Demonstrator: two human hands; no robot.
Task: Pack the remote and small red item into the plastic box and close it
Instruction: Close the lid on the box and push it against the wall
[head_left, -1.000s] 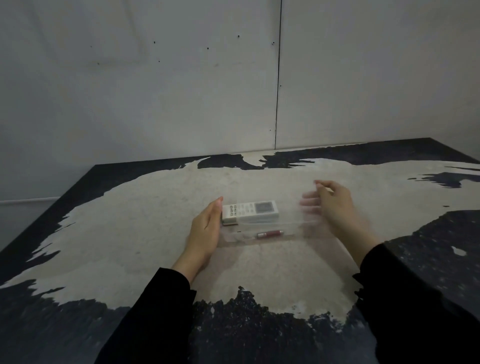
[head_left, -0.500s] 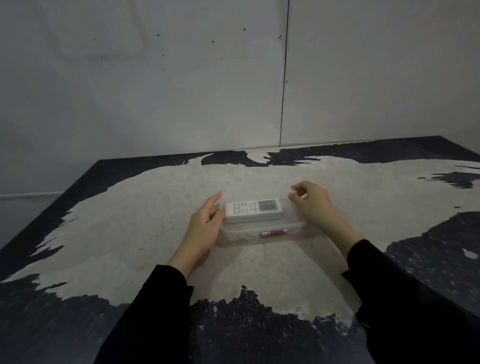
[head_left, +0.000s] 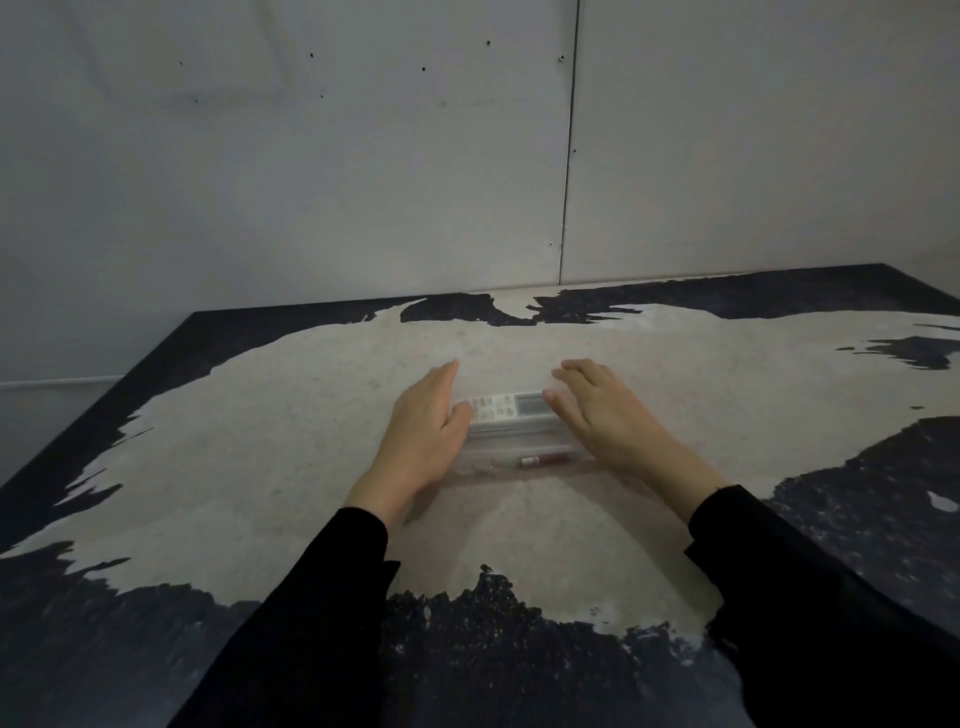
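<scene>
The fingers (head_left: 447, 376) of the left hand (head_left: 421, 436) are stretched out flat and held close together, and they lie on the left end of the clear plastic box (head_left: 519, 454). The thumb (head_left: 460, 415) bends in and touches the top of the box near the remote (head_left: 506, 413). The right hand (head_left: 605, 415) is flat too, with its fingers a little apart, and it presses down on the right end of the box. Neither hand is wrapped around anything; both just rest palm down on top. The white remote lies inside the box along the far side, with its buttons and small screen showing between the two hands. The small red item (head_left: 545, 460) lies inside along the near side, pointing left to right. The lid looks to be on, but I cannot tell if it is snapped shut. The box sits on a table (head_left: 311, 441) with a pale worn middle and dark edges. Black sleeves (head_left: 332, 597) cover both arms. A plain grey wall (head_left: 311, 182) stands behind the table.
</scene>
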